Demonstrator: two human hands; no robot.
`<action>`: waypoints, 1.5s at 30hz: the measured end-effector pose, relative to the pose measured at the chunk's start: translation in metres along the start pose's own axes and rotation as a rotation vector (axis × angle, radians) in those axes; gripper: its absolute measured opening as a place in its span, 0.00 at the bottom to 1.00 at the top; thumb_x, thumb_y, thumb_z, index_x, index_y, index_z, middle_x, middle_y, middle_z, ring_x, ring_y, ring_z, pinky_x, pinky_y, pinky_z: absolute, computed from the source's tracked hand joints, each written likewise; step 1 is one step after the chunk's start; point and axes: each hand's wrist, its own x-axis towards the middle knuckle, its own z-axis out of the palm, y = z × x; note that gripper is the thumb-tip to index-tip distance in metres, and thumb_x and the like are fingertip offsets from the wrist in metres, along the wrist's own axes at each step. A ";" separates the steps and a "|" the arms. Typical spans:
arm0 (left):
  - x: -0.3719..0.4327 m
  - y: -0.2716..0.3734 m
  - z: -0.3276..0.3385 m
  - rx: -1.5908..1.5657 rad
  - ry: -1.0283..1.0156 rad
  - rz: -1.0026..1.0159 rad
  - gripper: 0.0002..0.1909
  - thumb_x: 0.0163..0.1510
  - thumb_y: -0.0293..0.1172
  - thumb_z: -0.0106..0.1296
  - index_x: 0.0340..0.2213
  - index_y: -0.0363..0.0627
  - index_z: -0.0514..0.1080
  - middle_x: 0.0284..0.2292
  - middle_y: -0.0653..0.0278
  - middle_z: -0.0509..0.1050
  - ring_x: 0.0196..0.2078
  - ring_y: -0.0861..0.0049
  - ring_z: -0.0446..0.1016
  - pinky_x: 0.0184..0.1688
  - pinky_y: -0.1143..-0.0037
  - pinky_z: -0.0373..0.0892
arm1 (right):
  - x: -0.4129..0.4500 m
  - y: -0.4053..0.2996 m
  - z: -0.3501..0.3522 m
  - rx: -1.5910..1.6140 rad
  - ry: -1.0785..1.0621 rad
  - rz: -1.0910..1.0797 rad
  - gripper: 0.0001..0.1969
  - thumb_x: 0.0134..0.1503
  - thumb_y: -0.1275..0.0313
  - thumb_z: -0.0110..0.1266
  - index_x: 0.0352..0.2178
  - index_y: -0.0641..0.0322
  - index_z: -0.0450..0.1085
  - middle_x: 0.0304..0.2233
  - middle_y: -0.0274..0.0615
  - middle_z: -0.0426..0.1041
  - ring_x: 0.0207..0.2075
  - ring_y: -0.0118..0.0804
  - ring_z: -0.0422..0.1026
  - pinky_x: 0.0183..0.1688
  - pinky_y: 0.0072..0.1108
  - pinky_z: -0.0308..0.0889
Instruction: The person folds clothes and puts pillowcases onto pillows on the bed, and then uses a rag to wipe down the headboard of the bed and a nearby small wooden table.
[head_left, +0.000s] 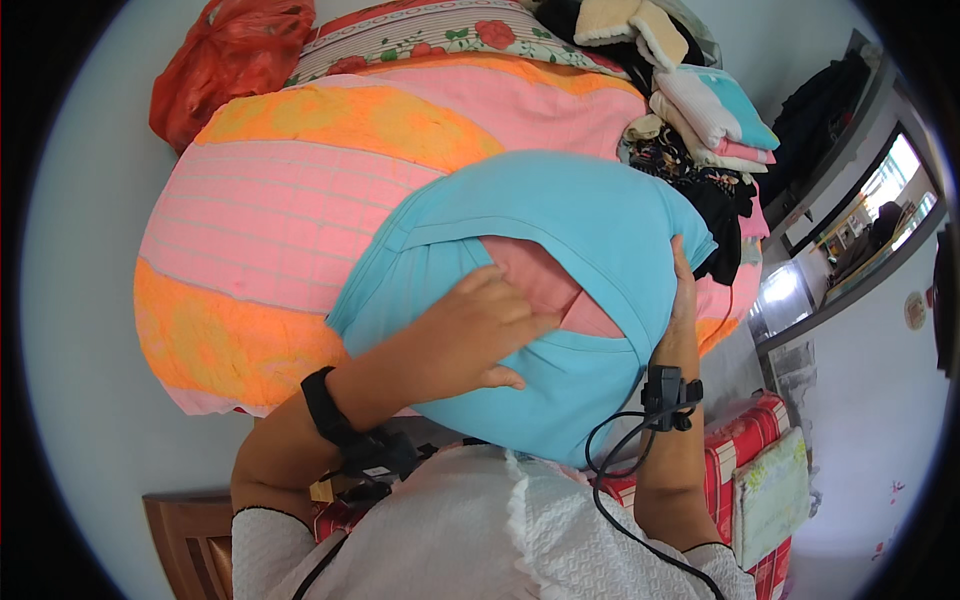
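A plump light blue pillowcase (555, 195) stands tilted against my front, above the bed. Its envelope opening gapes across the middle, and pink fabric (528, 274) shows inside. My left hand (491, 322) is over the lower flap at this opening, fingers curled and slightly blurred; whether they pinch the cloth is not visible. At the pillowcase's right side, my right hand (681, 289) holds the edge, its fingers mostly hidden behind the fabric.
Beneath lies a pink and orange coverlet (262, 217). A red plastic bag (225, 67) and a floral pillow (450, 41) are at the far end. Folded clothes (712, 112) and black garments (720, 225) lie right. A cable (600, 491) hangs from my right wrist.
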 end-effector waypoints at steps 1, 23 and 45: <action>0.001 0.001 0.003 0.028 -0.079 0.044 0.23 0.40 0.41 0.55 0.39 0.45 0.67 0.32 0.63 0.69 0.41 0.65 0.64 0.47 0.67 0.60 | -0.001 0.000 -0.001 -0.011 -0.011 -0.031 0.29 0.53 0.53 0.46 0.46 0.72 0.59 0.41 0.51 0.67 0.39 0.40 0.70 0.40 0.27 0.69; 0.013 0.010 0.030 0.269 0.067 -0.191 0.15 0.44 0.37 0.51 0.36 0.50 0.71 0.44 0.66 0.67 0.35 0.72 0.71 0.30 0.73 0.67 | 0.004 0.011 -0.007 0.037 0.056 0.053 0.33 0.53 0.50 0.43 0.50 0.68 0.55 0.47 0.51 0.62 0.44 0.42 0.66 0.45 0.27 0.66; 0.063 0.004 -0.017 -0.040 0.466 -0.301 0.19 0.47 0.30 0.49 0.42 0.37 0.65 0.44 0.51 0.66 0.46 0.60 0.64 0.47 0.68 0.61 | -0.042 -0.111 0.080 -0.369 0.062 -0.678 0.26 0.46 0.73 0.57 0.46 0.72 0.60 0.44 0.45 0.66 0.43 0.37 0.66 0.49 0.24 0.58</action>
